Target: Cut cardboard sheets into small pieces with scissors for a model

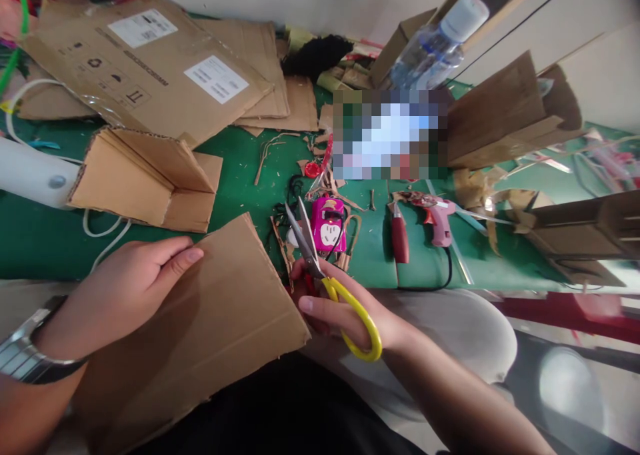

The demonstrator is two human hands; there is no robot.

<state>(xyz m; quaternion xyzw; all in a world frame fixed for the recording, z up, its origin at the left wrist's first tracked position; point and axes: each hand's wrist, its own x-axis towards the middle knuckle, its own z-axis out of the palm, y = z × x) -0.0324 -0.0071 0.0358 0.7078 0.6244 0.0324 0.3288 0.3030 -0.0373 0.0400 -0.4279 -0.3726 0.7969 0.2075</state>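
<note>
Cardboard sheet in my left, scissors in my right: cutting looks like the step in hand.

My left fingers grip the upper edge of the sheet, tilted before me at the near side of the green desk; just beyond its right edge the scissors point away, blades slightly parted, my right fingers curled round them. The next move, I judge, calls for steadying the sheet and turning the blades onto it.

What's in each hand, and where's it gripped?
The left hand holds a cardboard sheet by its far edge; the right hand holds scissors by the yellow handle.
</note>
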